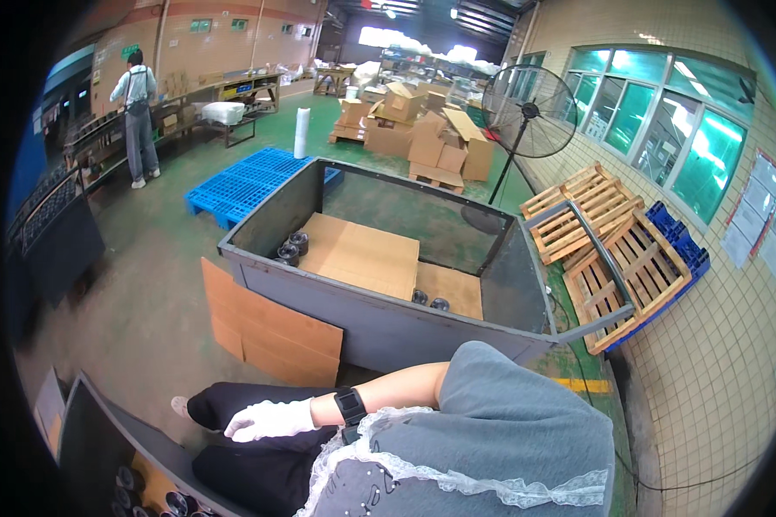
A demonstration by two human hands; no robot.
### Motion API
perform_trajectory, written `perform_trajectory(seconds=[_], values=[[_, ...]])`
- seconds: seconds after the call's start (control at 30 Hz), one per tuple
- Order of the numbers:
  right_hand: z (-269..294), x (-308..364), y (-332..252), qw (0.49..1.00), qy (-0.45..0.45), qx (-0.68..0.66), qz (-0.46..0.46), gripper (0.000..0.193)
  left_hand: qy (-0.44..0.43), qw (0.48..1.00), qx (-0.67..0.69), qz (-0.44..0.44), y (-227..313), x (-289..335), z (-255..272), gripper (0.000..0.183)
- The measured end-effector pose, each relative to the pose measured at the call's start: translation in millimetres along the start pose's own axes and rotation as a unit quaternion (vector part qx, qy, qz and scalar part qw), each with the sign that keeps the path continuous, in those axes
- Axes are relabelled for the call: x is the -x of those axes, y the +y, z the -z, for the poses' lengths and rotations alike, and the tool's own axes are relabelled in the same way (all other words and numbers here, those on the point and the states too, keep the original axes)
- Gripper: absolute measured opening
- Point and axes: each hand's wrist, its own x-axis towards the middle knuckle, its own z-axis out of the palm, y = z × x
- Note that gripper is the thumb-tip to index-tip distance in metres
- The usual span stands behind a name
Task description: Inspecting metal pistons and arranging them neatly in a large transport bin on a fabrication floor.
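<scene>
My right hand (272,420) wears a white glove and lies flat on my thigh in black trousers (233,448), holding nothing. A black wristband (350,405) sits on that wrist, and my grey sleeve (509,405) fills the lower right. My left hand is out of view. Just beyond my arm stands a large grey metal bin (362,314), lined with brown cardboard sheets (362,254). Black round parts lie in its left corner (291,248) and by its near wall (429,300).
A cardboard sheet (267,323) leans on the bin's near wall. A second bin (103,414) with dark round parts is at lower left. Blue plastic pallets (250,181), wooden pallets (612,246), a standing fan (528,112) and stacked cartons (422,129) surround it. Another person (138,116) works at far left.
</scene>
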Motion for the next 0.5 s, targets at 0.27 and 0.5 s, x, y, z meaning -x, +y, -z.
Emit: perform_trajectory(seconds=[0.27,0.5], values=[[2,22,14,0.997,-0.007,-0.076,0.014,0.048,-0.054,0.997,0.046,-0.042,24,4,2,0.022],[3,21,33,0.984,-0.018,-0.175,-0.025,0.044,-0.107,0.988,0.085,-0.065,54,-3,12,0.02]])
